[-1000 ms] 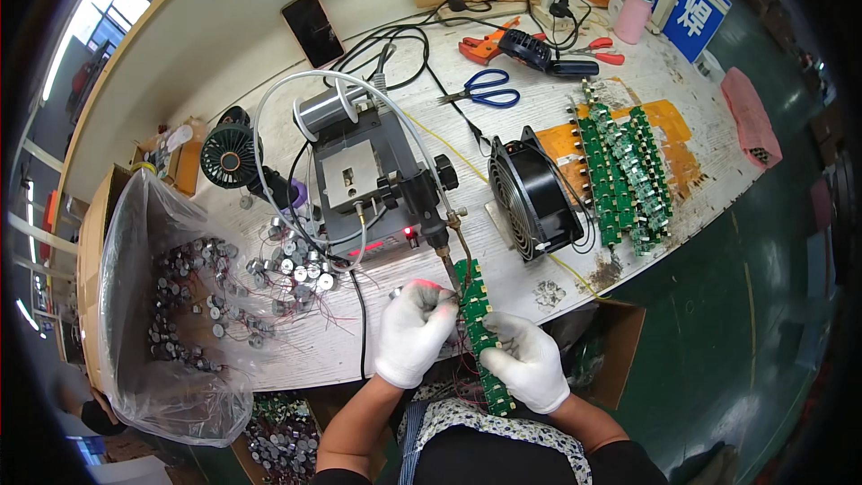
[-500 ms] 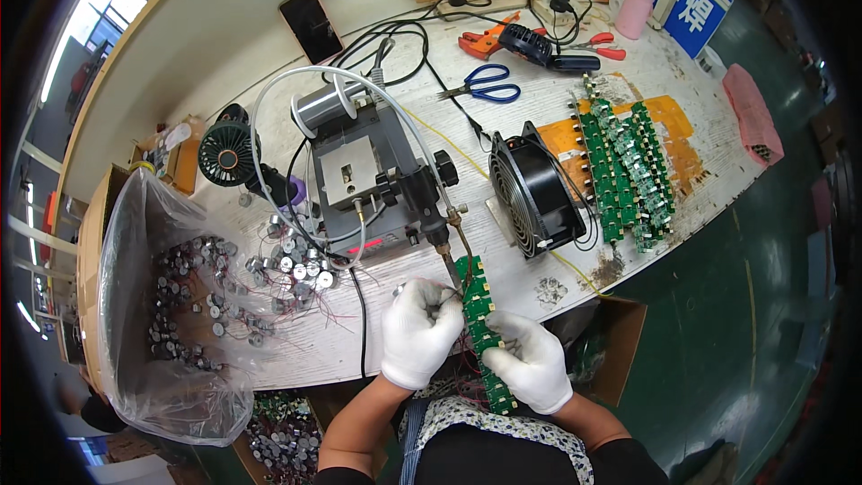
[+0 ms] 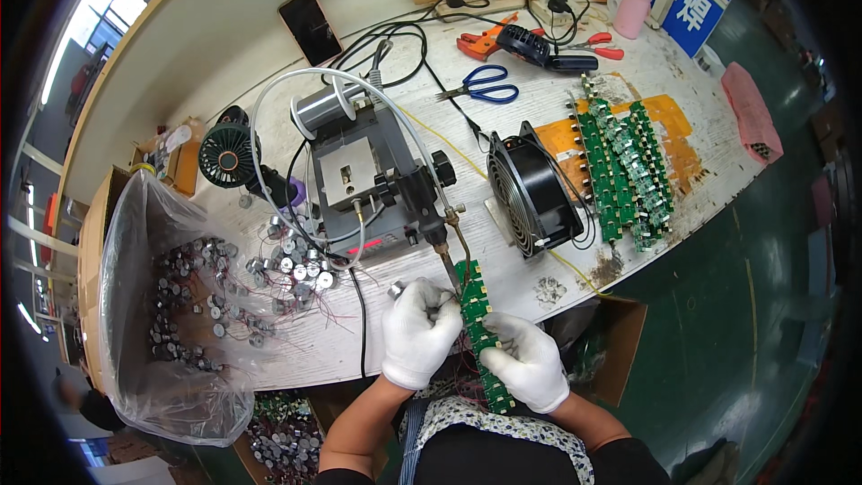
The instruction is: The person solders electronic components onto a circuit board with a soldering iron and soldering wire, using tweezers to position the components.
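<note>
My right hand (image 3: pixel 525 364), in a white glove, grips the edge of a long green circuit board strip (image 3: pixel 473 304) between thumb and fingers. My gloved left hand (image 3: pixel 417 328) is pinched at the strip's left edge. A small silver round motor (image 3: pixel 397 289) shows at the left hand's far side, apparently held in it; the fingertips are partly hidden. Just above the strip's far end stands the tip of a soldering iron (image 3: pixel 449 260), beside a thin brass-coloured feed tube (image 3: pixel 464 247). Thin red wires hang below the strip near my lap.
A soldering machine (image 3: pixel 359 180) with a solder spool (image 3: pixel 325 110) stands ahead. Right of it are a black fan (image 3: pixel 534 193) and stacked circuit board strips (image 3: pixel 624 166). Loose motors (image 3: pixel 296 265) spill from a plastic-lined box (image 3: pixel 135 305) at left. Blue scissors (image 3: pixel 489 83) lie farther back.
The board strip has shifted slightly nearer to me and left, with my right hand on it. More of the silver motor shows beside my left hand, which stays nearly still.
</note>
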`<control>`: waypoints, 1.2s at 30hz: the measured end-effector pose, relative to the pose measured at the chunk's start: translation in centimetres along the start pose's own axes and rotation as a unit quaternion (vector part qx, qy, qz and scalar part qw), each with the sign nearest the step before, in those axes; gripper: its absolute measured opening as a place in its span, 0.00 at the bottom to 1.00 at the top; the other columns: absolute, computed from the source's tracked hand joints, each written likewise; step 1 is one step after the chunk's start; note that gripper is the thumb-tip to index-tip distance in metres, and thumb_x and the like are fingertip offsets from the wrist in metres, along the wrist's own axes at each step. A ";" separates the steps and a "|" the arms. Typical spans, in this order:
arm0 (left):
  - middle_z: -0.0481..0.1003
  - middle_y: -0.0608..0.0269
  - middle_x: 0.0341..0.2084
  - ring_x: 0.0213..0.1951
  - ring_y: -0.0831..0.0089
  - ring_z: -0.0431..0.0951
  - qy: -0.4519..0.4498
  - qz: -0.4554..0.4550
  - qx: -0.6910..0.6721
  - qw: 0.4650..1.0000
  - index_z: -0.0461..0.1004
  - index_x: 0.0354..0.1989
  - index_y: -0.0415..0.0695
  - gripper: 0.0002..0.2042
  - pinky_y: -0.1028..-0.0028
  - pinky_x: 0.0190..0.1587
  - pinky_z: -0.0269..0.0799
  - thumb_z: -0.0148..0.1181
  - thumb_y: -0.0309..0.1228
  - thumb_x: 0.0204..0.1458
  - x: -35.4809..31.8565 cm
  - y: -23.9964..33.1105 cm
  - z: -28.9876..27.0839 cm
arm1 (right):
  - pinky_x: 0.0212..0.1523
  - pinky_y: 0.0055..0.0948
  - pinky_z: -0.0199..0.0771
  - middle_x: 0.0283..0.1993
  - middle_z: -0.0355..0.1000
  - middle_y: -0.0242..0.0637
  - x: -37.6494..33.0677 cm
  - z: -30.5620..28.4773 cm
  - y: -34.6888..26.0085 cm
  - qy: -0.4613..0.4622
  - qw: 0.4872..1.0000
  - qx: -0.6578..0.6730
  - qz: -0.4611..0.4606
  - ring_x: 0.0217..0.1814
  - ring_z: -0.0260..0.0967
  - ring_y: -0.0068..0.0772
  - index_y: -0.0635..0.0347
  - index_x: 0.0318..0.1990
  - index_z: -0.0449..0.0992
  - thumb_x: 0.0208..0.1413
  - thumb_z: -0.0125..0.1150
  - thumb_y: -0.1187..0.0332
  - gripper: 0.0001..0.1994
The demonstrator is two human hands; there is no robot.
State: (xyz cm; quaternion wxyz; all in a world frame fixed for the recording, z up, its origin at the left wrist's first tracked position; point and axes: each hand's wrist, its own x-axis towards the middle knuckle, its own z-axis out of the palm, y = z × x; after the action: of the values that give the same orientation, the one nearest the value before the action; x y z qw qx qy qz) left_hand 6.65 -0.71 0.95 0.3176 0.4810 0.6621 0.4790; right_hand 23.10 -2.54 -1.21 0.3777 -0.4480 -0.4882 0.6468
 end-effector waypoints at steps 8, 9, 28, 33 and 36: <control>0.73 0.64 0.18 0.20 0.82 0.69 -0.007 -0.033 -0.019 0.999 0.70 0.26 0.36 0.05 0.79 0.24 0.68 0.61 0.21 0.45 -0.3 -0.5 -0.1 | 0.36 0.22 0.74 0.40 0.76 0.41 0.0 0.1 0.0 0.002 1.000 0.013 0.009 0.32 0.72 0.20 0.70 0.51 0.71 0.48 0.61 0.77 0.20; 0.73 0.64 0.19 0.20 0.83 0.69 -0.009 -0.038 -0.028 0.999 0.70 0.27 0.36 0.05 0.79 0.24 0.68 0.61 0.21 0.45 -0.3 -0.5 -0.1 | 0.36 0.22 0.74 0.40 0.76 0.41 0.0 0.0 0.0 0.002 1.000 0.013 0.009 0.32 0.72 0.20 0.70 0.51 0.71 0.48 0.61 0.77 0.20; 0.73 0.68 0.22 0.25 0.85 0.69 -0.105 -0.188 -0.131 0.968 0.71 0.35 0.34 0.08 0.81 0.29 0.68 0.59 0.27 0.53 0.0 -0.1 -1.5 | 0.43 0.23 0.72 0.46 0.73 0.43 -0.6 -0.6 -0.4 -0.033 0.998 -0.048 0.013 0.42 0.71 0.24 0.76 0.52 0.66 0.47 0.59 0.83 0.22; 0.73 0.67 0.22 0.25 0.84 0.70 -0.089 -0.157 -0.084 0.980 0.72 0.32 0.35 0.08 0.80 0.30 0.69 0.59 0.28 0.52 0.0 -0.4 -1.2 | 0.45 0.24 0.72 0.47 0.73 0.44 -0.7 -0.6 -0.2 -0.038 0.998 -0.042 0.009 0.43 0.71 0.25 0.76 0.52 0.66 0.47 0.58 0.83 0.21; 0.73 0.67 0.22 0.25 0.84 0.70 -0.084 -0.152 -0.081 0.981 0.72 0.31 0.35 0.07 0.80 0.30 0.69 0.59 0.27 0.51 0.1 -0.2 -1.1 | 0.46 0.24 0.72 0.48 0.72 0.44 -0.6 -0.6 -0.1 -0.038 0.998 -0.037 0.014 0.44 0.71 0.25 0.76 0.52 0.66 0.47 0.58 0.83 0.21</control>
State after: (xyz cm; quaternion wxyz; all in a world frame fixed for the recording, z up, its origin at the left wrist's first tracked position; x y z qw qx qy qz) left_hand 5.55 -0.96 1.11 0.4789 0.3857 0.6578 0.4350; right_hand 23.88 -2.93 -1.06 0.3328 -0.4435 -0.5192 0.6504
